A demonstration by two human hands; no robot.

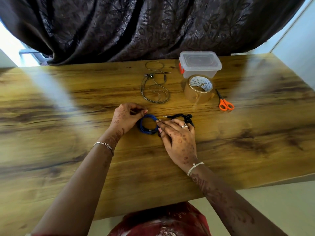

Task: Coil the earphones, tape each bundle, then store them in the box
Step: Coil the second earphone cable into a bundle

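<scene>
Red patterned cloth (162,220) filled the bottom edge of the view, cut off by the frame and too blurred to read. Two bare forearms reached out above it, the left wrist with a thin metal bracelet (104,145), the right with a pale thread (194,167). Both met at the blue earphones (146,125), coiled into a small ring that lay on the wooden surface (68,108). The left hand (125,119) curled round the ring's left side in a narrow grip, and the cord there passed out of sight under its fingers. The right hand (179,137) held the ring's right side, forefinger on top and thumb below. A ring (185,126) showed on one of its fingers. Its knuckles covered the nearer part of the black earphones (180,116), a bunched bundle just behind it. Only the plug and a few dark loops could be seen, and whether tape bound them I could not tell. Farther back, loose grey earphones (156,86) lay in slack loops, apart from the hands, their buds small and hard to make out. To their right stood a roll of brown tape (199,89). It was just in front of a clear plastic box (200,65) with its lid on and an orange latch at the left end. Whatever the box held was blurred by the plastic. Orange-handled scissors (225,103) lay near the tape's right side. Behind the surface hung a dark leaf-patterned curtain (153,23), cut off at the top.
</scene>
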